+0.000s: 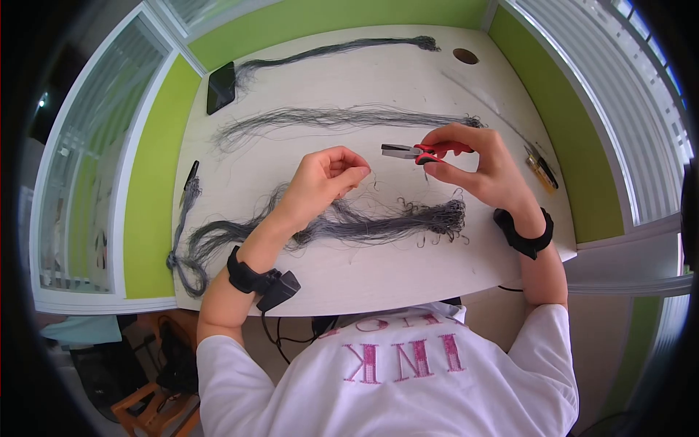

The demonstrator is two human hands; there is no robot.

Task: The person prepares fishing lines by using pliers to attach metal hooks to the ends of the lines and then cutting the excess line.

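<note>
The right hand (477,164) holds red-handled metal pliers (400,151). The left hand (325,177) pinches a thin metal hook (375,183) near long grey strings (364,226).

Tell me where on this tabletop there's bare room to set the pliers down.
Mostly bare tabletop lies between the far strand bundle and the middle strand bundle, and in the strip between the near strand bundle and the table's near edge. It is crowded around the hooks at the near bundle's right end, and tools lie by the right edge.
</note>
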